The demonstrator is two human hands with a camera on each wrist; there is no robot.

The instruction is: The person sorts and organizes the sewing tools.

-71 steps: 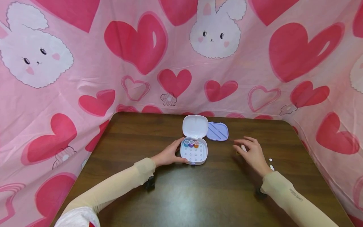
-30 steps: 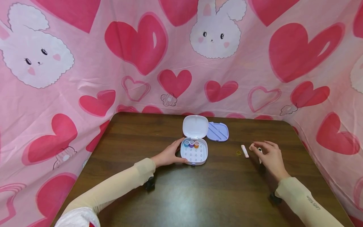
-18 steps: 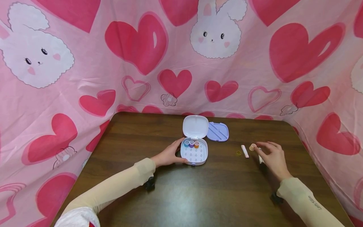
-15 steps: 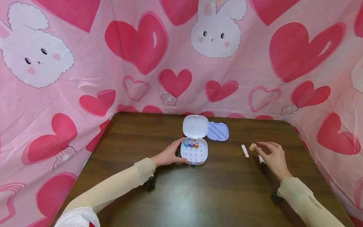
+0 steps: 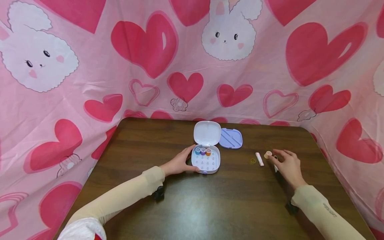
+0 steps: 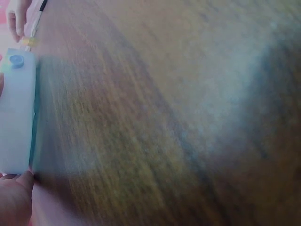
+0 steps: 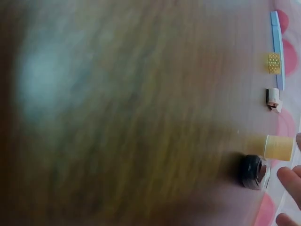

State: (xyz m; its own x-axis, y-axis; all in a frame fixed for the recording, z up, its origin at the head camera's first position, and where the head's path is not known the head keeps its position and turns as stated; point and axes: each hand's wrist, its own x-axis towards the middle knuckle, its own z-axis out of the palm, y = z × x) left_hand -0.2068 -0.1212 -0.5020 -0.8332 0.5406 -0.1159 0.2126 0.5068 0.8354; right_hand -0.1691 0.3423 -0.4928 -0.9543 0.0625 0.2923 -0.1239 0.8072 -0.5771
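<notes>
My left hand [image 5: 180,162] grips the left side and front corner of an open white sewing box [image 5: 213,166]. Thread spools in blue [image 5: 197,151], purple [image 5: 203,151] and orange [image 5: 208,152] stand in its back row, among small pegs. At the right, my right hand [image 5: 288,165] hovers just over the table with its fingers apart. A tan thread spool [image 5: 268,154] stands right by its thumb and fingertips. The right wrist view shows this spool [image 7: 280,148] beside the fingers [image 7: 290,183], with a black-ended thing [image 7: 254,172] near it. My hand partly hides a white slender thing [image 5: 275,166].
Left of the tan spool lie a narrow white and pink thing [image 5: 259,159] and a gold thimble [image 7: 273,63]. Behind the box's right side rests a lavender tray [image 5: 231,138]. The box lid [image 5: 207,133] stands back. A pink heart-print cloth [image 5: 186,86] hangs behind the table.
My right hand has moved right, leaving the white and pink thing and the thimble on the table, and has come beside the tan spool. My left hand stays at the box.
</notes>
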